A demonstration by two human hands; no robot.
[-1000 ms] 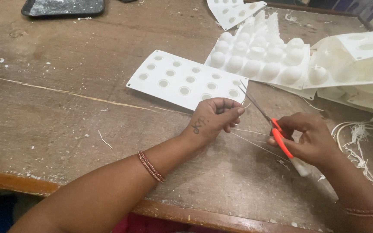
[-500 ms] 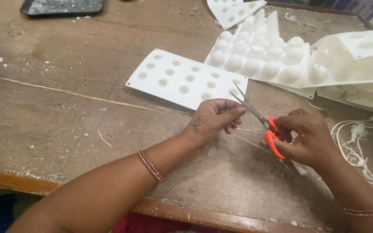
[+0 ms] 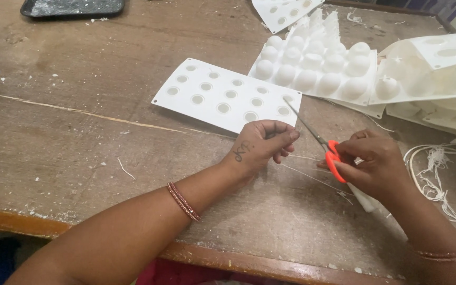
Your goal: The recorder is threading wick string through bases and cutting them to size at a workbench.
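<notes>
We see the dark tray (image 3: 72, 7) cut off by the top edge, and the stacked white moulds (image 3: 439, 79) run off the right. Our right hand (image 3: 376, 169) hides most of the scissors' orange handles (image 3: 335, 161) and part of a white candle (image 3: 366, 200).

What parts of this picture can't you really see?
Head view only:
- What the left hand pinches: too thin, curled fingers cover it.
- The white stick under the right hand: mostly covered by that hand.
- The scissors handle loops: fingers fill them.
- The dark tray: cut off by the top edge.
- The stacked white moulds: run off the right edge.
</notes>
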